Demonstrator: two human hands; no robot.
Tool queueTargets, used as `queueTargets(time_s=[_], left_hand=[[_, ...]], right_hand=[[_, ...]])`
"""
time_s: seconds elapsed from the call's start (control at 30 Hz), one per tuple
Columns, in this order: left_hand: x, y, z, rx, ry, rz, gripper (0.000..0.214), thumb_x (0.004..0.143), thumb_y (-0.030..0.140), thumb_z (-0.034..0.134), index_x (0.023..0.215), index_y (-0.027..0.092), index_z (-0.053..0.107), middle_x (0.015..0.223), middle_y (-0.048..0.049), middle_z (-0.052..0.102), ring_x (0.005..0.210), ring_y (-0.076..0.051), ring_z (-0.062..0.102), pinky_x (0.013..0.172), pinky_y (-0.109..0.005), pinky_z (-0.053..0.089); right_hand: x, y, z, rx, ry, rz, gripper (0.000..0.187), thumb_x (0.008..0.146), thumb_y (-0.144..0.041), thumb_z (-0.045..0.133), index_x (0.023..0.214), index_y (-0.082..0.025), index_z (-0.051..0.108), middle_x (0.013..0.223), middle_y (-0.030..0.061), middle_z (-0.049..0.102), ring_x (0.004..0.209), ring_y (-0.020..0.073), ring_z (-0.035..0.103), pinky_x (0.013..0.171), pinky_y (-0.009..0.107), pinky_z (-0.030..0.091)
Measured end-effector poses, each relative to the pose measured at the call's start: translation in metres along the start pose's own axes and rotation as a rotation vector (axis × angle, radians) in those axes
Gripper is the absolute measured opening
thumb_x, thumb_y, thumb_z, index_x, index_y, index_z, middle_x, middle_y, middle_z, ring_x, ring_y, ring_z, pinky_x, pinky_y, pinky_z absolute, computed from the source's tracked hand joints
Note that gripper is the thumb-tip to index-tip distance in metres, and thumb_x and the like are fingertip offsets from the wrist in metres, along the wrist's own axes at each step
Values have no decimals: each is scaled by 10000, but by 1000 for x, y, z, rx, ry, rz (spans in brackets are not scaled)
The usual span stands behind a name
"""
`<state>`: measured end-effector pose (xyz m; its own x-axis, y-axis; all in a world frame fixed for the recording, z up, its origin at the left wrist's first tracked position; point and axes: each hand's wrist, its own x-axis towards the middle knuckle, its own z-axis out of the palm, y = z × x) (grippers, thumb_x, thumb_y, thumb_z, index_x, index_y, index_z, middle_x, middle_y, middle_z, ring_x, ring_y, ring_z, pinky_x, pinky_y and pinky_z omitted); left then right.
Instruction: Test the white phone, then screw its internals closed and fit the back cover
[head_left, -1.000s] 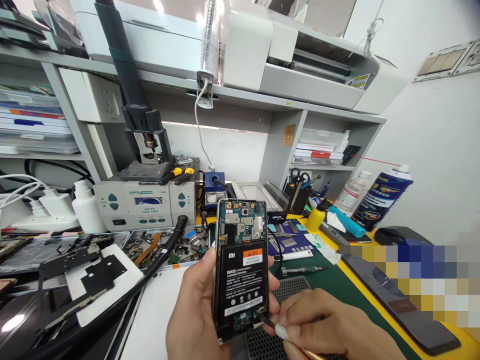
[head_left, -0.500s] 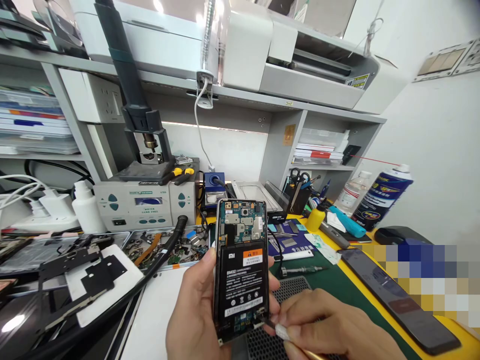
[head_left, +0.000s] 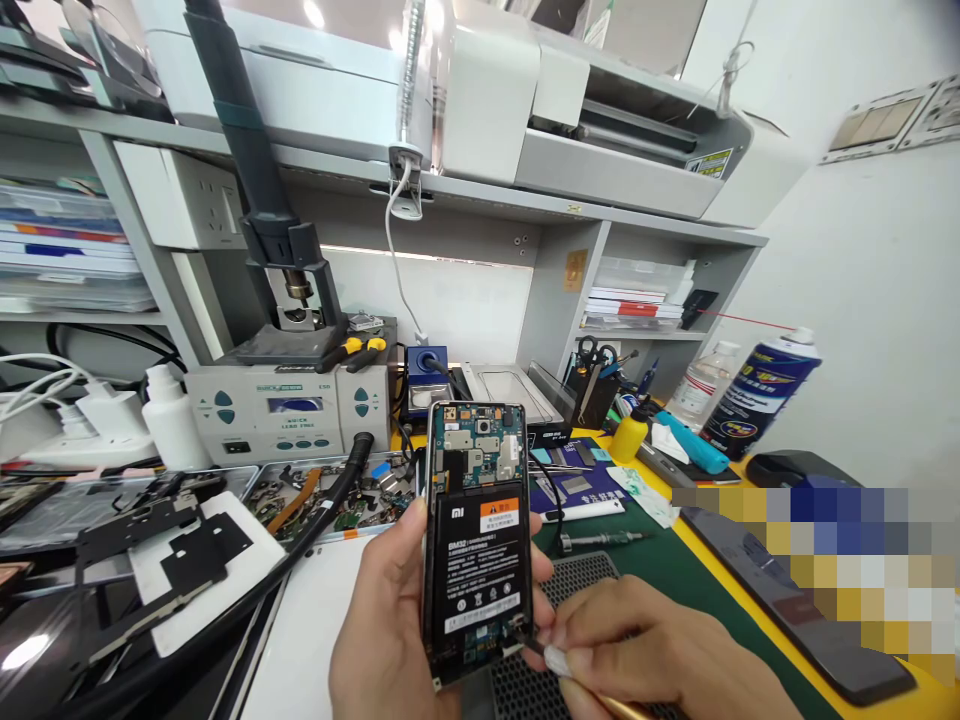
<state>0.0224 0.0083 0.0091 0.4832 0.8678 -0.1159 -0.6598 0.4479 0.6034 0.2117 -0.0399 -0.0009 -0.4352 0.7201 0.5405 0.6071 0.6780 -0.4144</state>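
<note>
My left hand (head_left: pixel 382 610) is wrapped round an opened phone (head_left: pixel 480 540), holding it upright with its inside facing me. Its black battery (head_left: pixel 484 570) carries an orange label, and a blue-green circuit board (head_left: pixel 484 440) shows above. In my right hand (head_left: pixel 645 640) is a thin tool (head_left: pixel 556 660) with a dark tip, a white collar and a gold-coloured handle, pinched between the fingers. The dark tip meets the phone's lower right corner, by the small bottom board (head_left: pixel 480 640). My fingers partly hide what it touches there.
A green mat with a black perforated pad (head_left: pixel 577 575) lies under my hands. A screwdriver (head_left: pixel 607 540) rests behind it. At right lies a dark phone (head_left: pixel 795 600); at left, a tray of parts (head_left: pixel 337 500) and a thick black hose (head_left: pixel 300 555). A soldering station (head_left: pixel 289 410) stands behind.
The phone and both hands appear slightly further left, with the whole view shifted a little the same way. The tool's tip stays at the phone's lower right corner.
</note>
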Motion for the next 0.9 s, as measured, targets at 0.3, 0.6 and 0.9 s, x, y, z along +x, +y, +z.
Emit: queueTargets(time_s=[0.3, 0.6, 0.9], left_hand=[[1, -2, 1, -1, 38, 15, 421, 825, 415, 587, 938, 46, 755, 804, -163, 754, 643, -250, 699, 601, -342, 573], [2, -1, 2, -11, 78, 1, 383, 809, 387, 604, 911, 47, 748, 780, -158, 753, 624, -250, 701, 587, -348, 580], [1, 1, 4, -15, 77, 0, 375, 815, 379, 592, 900, 53, 756, 762, -142, 747, 602, -231, 674, 524, -313, 541]], right_hand=[[2, -3, 17, -60, 212, -132, 392, 711, 70, 672, 982, -212, 648, 825, 14, 760, 730, 119, 770, 680, 115, 597], [2, -4, 41, -22, 455, -55, 270, 741, -15, 624, 885, -243, 632, 728, -19, 716, 618, 100, 716, 583, 137, 559], [0, 2, 46, 92, 490, -106, 334, 732, 26, 603, 947, -225, 655, 753, 5, 694, 657, 126, 719, 595, 183, 583]])
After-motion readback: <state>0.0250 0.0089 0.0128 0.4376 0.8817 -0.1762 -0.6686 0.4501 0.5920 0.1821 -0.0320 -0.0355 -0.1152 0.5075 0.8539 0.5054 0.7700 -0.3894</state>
